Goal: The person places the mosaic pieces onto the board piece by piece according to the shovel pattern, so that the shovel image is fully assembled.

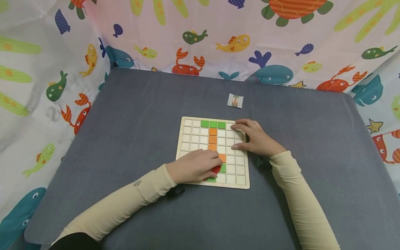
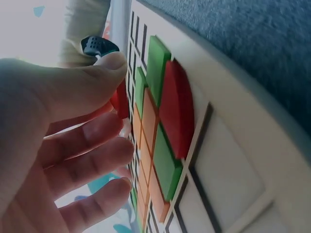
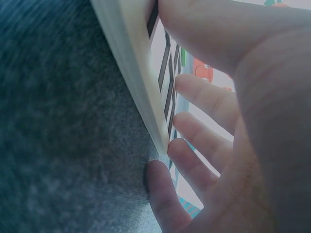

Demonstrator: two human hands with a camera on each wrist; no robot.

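Observation:
A wooden grid board (image 1: 247,184) lies on the table with green tiles (image 1: 213,124) in its top row and orange tiles (image 1: 213,139) running down the middle. My left hand (image 1: 197,166) is over the board's lower part, its thumb and fingers pinching a red piece (image 2: 120,100) at the grid. A second red piece (image 2: 177,109), with one curved side, sits on the board beside green tiles (image 2: 167,162). My right hand (image 1: 257,138) rests on the board's right side, fingers spread; in the right wrist view its fingers (image 3: 201,97) touch near the board's edge (image 3: 131,73).
A small card (image 1: 235,100) printed with a gridded pattern lies beyond the board. Grey cloth covers the table (image 1: 140,111). A curtain (image 1: 215,21) with sea animals hangs behind and at the sides.

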